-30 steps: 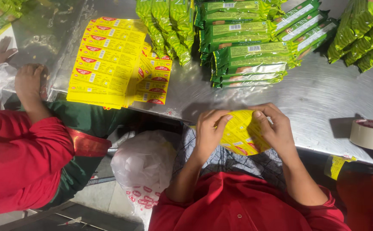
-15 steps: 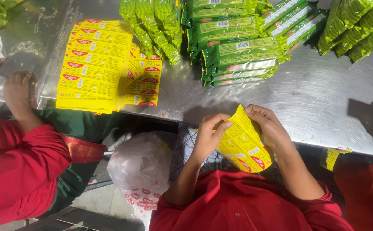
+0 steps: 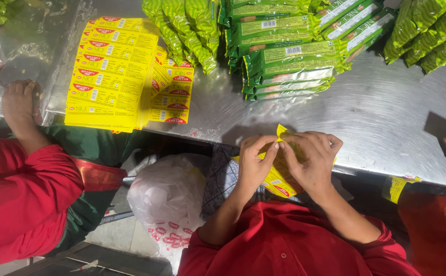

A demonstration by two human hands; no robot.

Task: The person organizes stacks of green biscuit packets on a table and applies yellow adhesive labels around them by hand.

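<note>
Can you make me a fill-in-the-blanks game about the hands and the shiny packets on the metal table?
1. Both hands, the left hand and the right hand, hold a flat ____ wrapper.
2. The pile of flat yellow wrappers lies on the shiny ____ table.
3. The stacked long biscuit packets are ____ in colour.

Missing words: yellow; metal; green

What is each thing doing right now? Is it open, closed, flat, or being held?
Yellow bag: pinched at its top corner by both hands, mouth not clearly open.
Left hand: gripping the bag.
Right hand: gripping the bag.
Flat yellow bags: stacked, lying flat on the steel table.
Green biscuit packs: sealed, piled.
White plastic bag: bulging under the table.
</note>
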